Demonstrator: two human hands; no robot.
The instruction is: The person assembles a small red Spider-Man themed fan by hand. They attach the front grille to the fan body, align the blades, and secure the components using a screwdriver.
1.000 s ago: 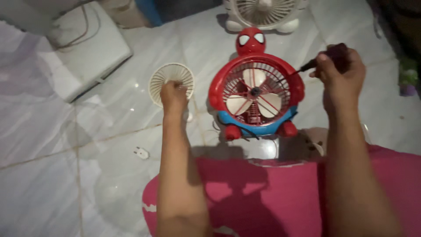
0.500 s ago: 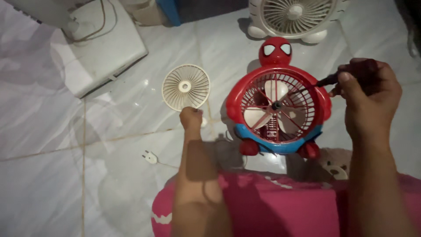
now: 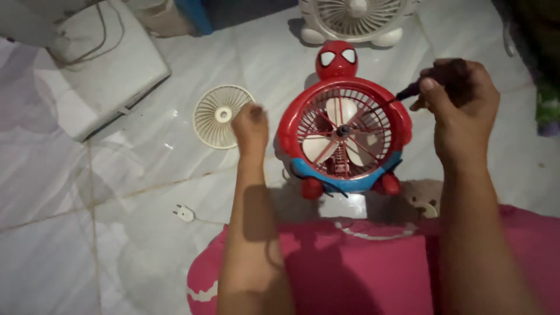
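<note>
Steadying the red fan point(image 3: 344, 137) at nine o'clock with a loosely curled, empty left hand point(image 3: 251, 125), the right hand point(image 3: 461, 102) has its fingers wrapped around a screwdriver point(image 3: 408, 90) tipped at the rim.

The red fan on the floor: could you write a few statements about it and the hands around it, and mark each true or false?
1. The right hand holds a dark-handled tool at the upper right rim of the red fan. True.
2. The left hand grips the fan's blades. False: it is a closed fist beside the fan's left side, between it and the loose cream grille.
3. The cream grille lies flat on the floor tiles. True.
4. The white plug is stuck in a wall socket. False: it lies loose on the floor.
5. A white fan stands behind the red one. True.
</note>
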